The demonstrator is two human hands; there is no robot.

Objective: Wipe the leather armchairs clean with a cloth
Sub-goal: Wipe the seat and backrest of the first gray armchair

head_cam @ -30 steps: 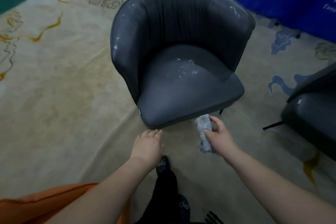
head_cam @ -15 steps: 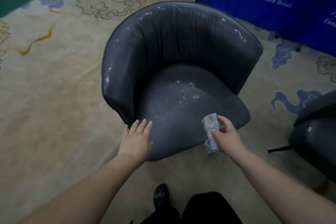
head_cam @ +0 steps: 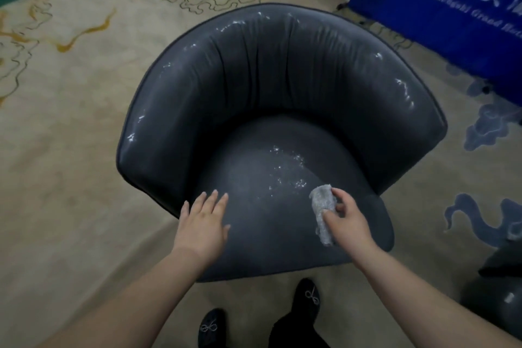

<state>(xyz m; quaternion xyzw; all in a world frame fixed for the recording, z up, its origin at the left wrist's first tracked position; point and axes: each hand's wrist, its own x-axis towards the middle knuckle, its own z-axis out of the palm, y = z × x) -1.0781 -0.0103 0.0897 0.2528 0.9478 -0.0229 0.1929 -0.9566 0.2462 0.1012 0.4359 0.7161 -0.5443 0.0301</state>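
A dark grey leather armchair (head_cam: 282,87) with a curved back fills the middle of the head view. Wet, shiny specks lie on the centre of its seat and along the top of its backrest. My right hand (head_cam: 347,220) holds a bunched grey cloth (head_cam: 322,209) over the front right of the seat, just below the wet patch. My left hand (head_cam: 202,220) is over the front left of the seat with fingers straight and spread, holding nothing; whether it touches the leather is unclear.
A second dark armchair (head_cam: 500,291) shows at the right edge. A blue banner (head_cam: 452,8) with white lettering stands behind. Patterned beige carpet (head_cam: 70,150) surrounds the chair. My black shoes (head_cam: 308,297) are just in front of the seat.
Both hands have moved forward from in front of the chair to over its seat. The cloth went with my right hand up to the wet patch. The chair now looks closer.
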